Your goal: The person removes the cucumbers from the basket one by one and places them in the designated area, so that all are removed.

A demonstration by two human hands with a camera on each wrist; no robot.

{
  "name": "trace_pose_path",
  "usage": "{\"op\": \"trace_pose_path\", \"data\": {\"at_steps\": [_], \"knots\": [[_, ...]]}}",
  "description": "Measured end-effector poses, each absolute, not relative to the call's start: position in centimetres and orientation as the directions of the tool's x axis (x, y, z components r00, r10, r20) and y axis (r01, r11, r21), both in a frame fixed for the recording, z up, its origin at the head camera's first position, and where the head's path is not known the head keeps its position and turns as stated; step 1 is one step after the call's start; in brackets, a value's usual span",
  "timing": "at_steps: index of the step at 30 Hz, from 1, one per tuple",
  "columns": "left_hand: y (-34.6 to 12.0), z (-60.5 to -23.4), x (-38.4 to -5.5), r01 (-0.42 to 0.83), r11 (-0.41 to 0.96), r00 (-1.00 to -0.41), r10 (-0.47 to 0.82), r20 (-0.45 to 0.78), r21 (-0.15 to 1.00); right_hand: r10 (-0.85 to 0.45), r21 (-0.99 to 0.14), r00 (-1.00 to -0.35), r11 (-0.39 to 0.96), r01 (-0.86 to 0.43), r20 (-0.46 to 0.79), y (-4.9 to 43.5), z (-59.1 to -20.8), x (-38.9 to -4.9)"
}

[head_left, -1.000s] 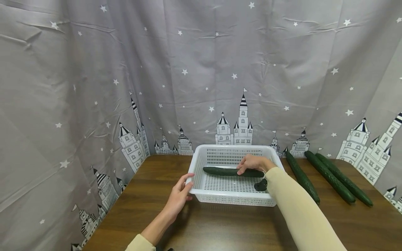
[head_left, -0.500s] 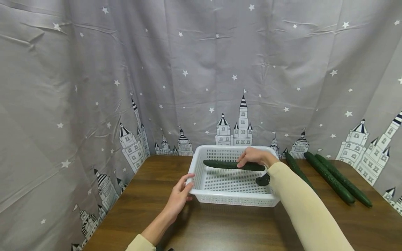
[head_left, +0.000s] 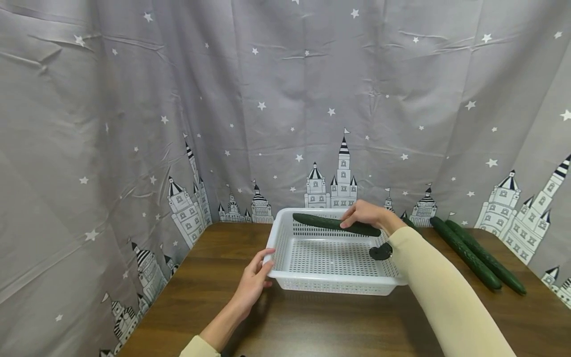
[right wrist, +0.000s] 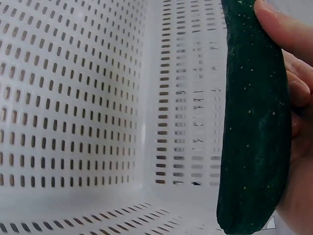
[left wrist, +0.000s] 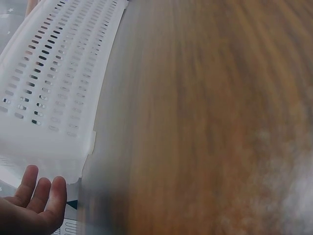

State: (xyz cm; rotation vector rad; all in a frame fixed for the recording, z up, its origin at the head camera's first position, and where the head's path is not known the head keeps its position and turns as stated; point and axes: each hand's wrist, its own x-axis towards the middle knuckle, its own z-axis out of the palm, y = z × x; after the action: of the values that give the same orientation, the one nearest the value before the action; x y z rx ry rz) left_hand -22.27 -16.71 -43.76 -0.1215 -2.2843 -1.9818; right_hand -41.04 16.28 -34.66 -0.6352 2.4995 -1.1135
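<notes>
A long dark green cucumber hangs above the floor of a white perforated plastic basket, near its back wall. My right hand grips it from above, right of its middle. The cucumber tilts slightly, left end higher. In the right wrist view, thumb and fingers lie along one side of the cucumber. My left hand holds the basket's left rim near the front corner. Several of its fingers show outside the basket wall in the left wrist view; the thumb is not visible there.
Two cucumbers lie side by side on the wooden table, right of the basket. Another is mostly hidden behind the right sleeve. A black wrist device hangs at the right wrist. A grey castle-print curtain stands behind.
My right hand has lifted the cucumber from the basket floor, up and toward the back, and slightly right. The left hand stays at the basket's rim.
</notes>
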Motion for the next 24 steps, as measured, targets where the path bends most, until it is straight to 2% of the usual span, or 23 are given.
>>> {"op": "trace_pose_path", "data": {"at_steps": [11, 24], "knots": [[-16.7, -43.8, -22.2, 0.128, 0.140, -0.991, -0.019, 0.131, 0.982, -0.499, -0.760, -0.865, 0.584, -0.286, -0.057, 17.9, -33.4, -40.4], [-16.7, -43.9, -22.4, 0.136, 0.144, -0.990, -0.023, 0.141, 0.980, -0.394, -0.754, -0.919, 0.607, -0.253, -0.009, 20.7, -32.7, -39.8]]}}
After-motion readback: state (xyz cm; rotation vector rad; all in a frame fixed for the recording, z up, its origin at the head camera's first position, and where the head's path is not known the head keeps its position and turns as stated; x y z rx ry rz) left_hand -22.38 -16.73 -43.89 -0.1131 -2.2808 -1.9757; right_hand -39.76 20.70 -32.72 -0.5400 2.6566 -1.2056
